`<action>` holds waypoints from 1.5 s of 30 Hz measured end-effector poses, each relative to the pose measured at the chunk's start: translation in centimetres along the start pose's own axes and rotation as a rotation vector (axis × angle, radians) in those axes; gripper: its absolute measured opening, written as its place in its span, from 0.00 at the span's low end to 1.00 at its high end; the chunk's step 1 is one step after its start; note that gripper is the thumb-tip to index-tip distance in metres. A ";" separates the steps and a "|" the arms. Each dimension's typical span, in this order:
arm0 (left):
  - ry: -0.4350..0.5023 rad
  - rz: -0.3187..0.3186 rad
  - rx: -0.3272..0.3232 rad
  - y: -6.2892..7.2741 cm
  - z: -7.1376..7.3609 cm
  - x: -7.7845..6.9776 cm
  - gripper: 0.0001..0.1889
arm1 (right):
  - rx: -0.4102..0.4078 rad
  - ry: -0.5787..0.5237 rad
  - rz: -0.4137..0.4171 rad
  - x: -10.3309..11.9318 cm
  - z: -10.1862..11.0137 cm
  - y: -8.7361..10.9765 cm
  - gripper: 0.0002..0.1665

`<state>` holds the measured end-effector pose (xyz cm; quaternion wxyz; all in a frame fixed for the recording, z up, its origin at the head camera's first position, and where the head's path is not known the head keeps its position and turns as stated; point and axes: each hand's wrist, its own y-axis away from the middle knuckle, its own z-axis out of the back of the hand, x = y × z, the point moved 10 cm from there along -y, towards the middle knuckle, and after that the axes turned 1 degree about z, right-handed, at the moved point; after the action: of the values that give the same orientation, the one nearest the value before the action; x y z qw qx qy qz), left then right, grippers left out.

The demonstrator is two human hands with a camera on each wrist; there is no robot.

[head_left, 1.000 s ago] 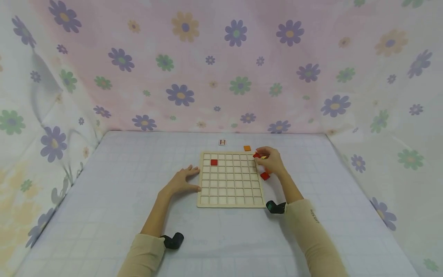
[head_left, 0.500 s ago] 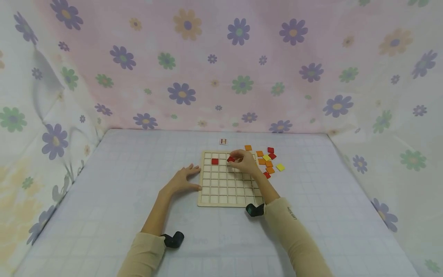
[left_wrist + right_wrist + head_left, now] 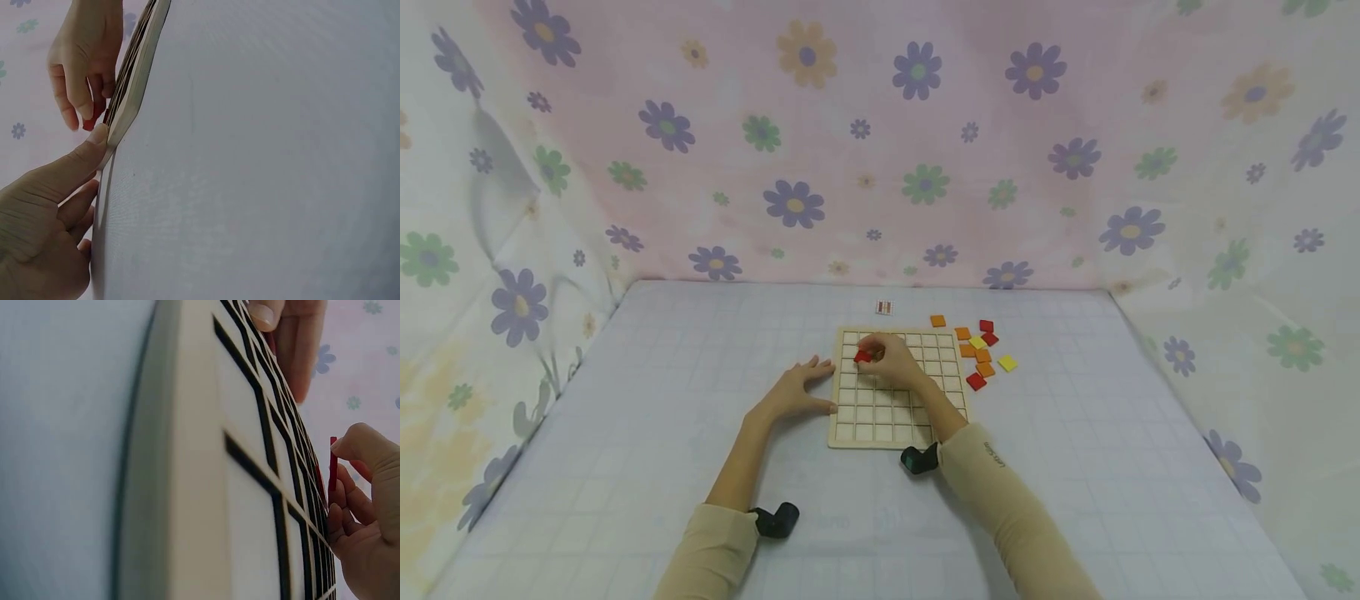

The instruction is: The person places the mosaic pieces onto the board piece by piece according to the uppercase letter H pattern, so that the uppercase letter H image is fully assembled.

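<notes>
In the head view a pale wooden grid board (image 3: 865, 414) lies on the table. My right hand (image 3: 891, 362) is over its upper left squares and pinches a red square tile (image 3: 862, 357) between thumb and fingers. The right wrist view shows this tile (image 3: 333, 464) on edge just off the board; another bit of red shows behind the thumb, its kind unclear. A red tile (image 3: 320, 487) lies in the grid, hidden by the hand in the head view. My left hand (image 3: 793, 392), fingers spread, touches the board's left edge; in the left wrist view its thumb (image 3: 84, 153) rests on the rim.
Several loose tiles lie right of the board: orange (image 3: 982, 356), yellow (image 3: 1007, 363) and red (image 3: 976, 381). A single orange tile (image 3: 937, 321) is behind the board's top edge. Farther back lies a small printed card (image 3: 884, 307). Flowered cloth (image 3: 880, 167) stands behind the table.
My right hand has carried the red tile leftward across the board from the loose tiles to the upper left squares. The left hand stays at the board's left edge.
</notes>
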<state>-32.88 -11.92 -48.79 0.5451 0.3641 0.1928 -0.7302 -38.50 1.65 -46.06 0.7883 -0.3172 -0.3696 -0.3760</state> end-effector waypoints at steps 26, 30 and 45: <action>-0.025 -0.012 -0.023 0.1 -0.1 0.0 0.41 | -0.004 0.111 0.022 -0.3 0.5 1.0 0.13; -0.029 -0.003 -0.027 0.1 0.0 0.0 0.41 | -0.029 0.094 0.025 -0.1 0.5 1.2 0.13; -0.017 0.000 -0.025 0.3 0.1 -0.2 0.41 | -0.219 -0.060 0.072 -1.4 4.7 2.8 0.15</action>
<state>-32.64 -11.94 -48.60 0.5512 0.3509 0.1972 -0.7309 -38.43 7.26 -45.30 0.7505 -0.4257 -0.3378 -0.3760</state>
